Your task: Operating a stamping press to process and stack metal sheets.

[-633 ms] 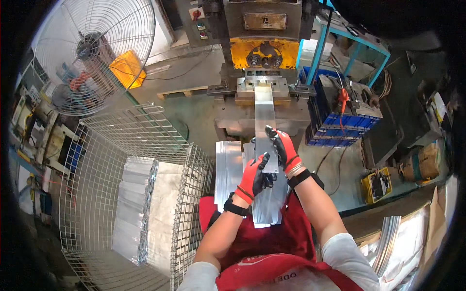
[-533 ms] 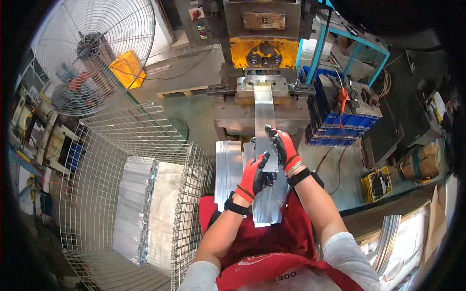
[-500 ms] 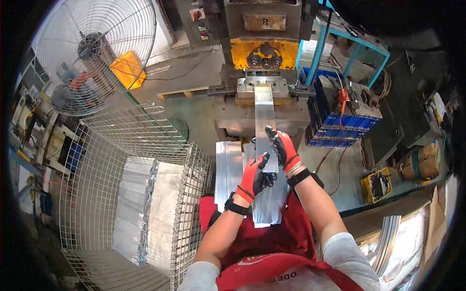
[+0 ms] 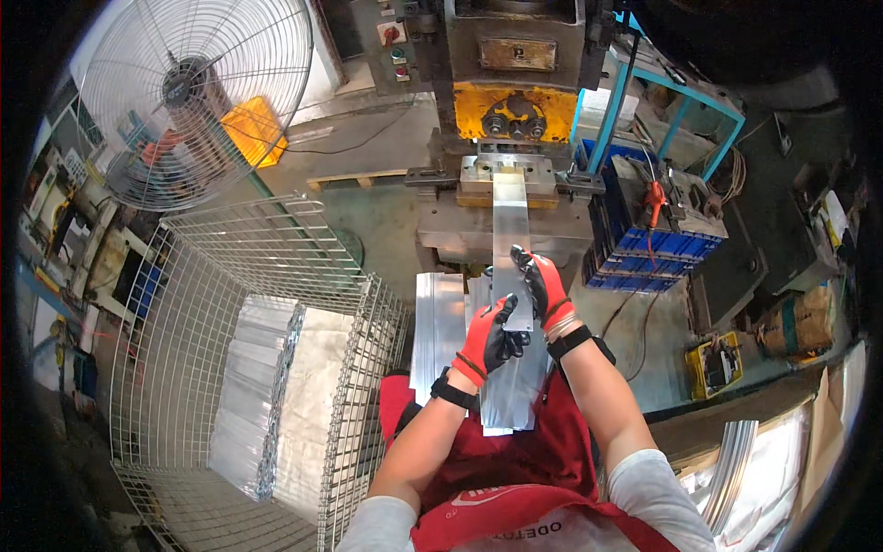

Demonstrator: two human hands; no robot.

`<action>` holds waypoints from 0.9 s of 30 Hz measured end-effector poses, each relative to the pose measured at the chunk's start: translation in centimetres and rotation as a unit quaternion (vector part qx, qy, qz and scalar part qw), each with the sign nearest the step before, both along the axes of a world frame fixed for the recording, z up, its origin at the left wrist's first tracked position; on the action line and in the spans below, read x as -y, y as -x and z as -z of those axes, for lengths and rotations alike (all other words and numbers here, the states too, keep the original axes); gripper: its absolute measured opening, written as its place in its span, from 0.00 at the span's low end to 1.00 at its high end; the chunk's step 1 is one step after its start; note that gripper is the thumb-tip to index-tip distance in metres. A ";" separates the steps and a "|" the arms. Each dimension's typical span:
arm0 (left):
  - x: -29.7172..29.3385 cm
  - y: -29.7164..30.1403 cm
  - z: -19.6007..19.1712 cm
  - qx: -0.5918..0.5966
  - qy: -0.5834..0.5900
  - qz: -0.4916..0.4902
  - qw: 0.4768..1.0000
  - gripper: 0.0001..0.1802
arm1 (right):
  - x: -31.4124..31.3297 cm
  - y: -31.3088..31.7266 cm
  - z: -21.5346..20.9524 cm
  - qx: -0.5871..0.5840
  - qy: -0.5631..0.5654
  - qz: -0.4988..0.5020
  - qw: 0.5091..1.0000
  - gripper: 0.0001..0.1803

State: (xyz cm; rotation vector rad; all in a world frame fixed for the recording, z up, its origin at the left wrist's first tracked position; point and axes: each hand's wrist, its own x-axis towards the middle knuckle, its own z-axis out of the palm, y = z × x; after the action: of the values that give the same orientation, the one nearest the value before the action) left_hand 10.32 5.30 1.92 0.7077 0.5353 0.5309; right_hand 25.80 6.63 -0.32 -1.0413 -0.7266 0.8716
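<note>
A long flat metal strip (image 4: 511, 221) runs from the die (image 4: 509, 172) of a press back toward me. My left hand (image 4: 492, 342), in a red and black glove, is closed on the strip's near end from the left side. On its right edge, a little farther up, my right hand (image 4: 543, 287) in a matching glove grips the same strip. The far end of the strip lies in the die. Below my hands, several similar metal strips (image 4: 509, 405) rest over my lap, and another stack of strips (image 4: 438, 322) stands to the left.
On the left stands a wire basket (image 4: 354, 405) with stacked metal strips (image 4: 253, 386) inside. Behind it is a large fan (image 4: 189, 87). Blue crates (image 4: 644, 244) with tools on top stand right of the press (image 4: 515, 55). A small yellow bin (image 4: 713, 366) sits at the right.
The whole view has shifted slightly, so the press and fan appear farther right. Both hands keep their grip on the strip, which stays in the die.
</note>
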 end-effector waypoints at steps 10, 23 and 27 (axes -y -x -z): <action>-0.2 0.0 0.2 -0.041 -0.027 -0.002 0.999 0.16 | 0.4 -0.8 0.3 0.054 0.044 -0.039 0.997 0.17; -0.3 -0.2 0.2 -0.011 0.076 0.006 0.997 0.16 | 0.3 -0.8 0.8 0.108 0.031 -0.025 0.993 0.19; -0.3 -0.4 0.1 0.007 0.071 0.015 0.997 0.15 | -0.2 -0.5 0.6 0.028 0.015 0.003 0.999 0.15</action>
State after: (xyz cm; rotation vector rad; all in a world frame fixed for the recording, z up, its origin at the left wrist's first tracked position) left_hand 10.70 5.58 1.84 0.5752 0.5424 0.4648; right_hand 26.34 6.79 -0.92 -1.0974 -0.7591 0.8523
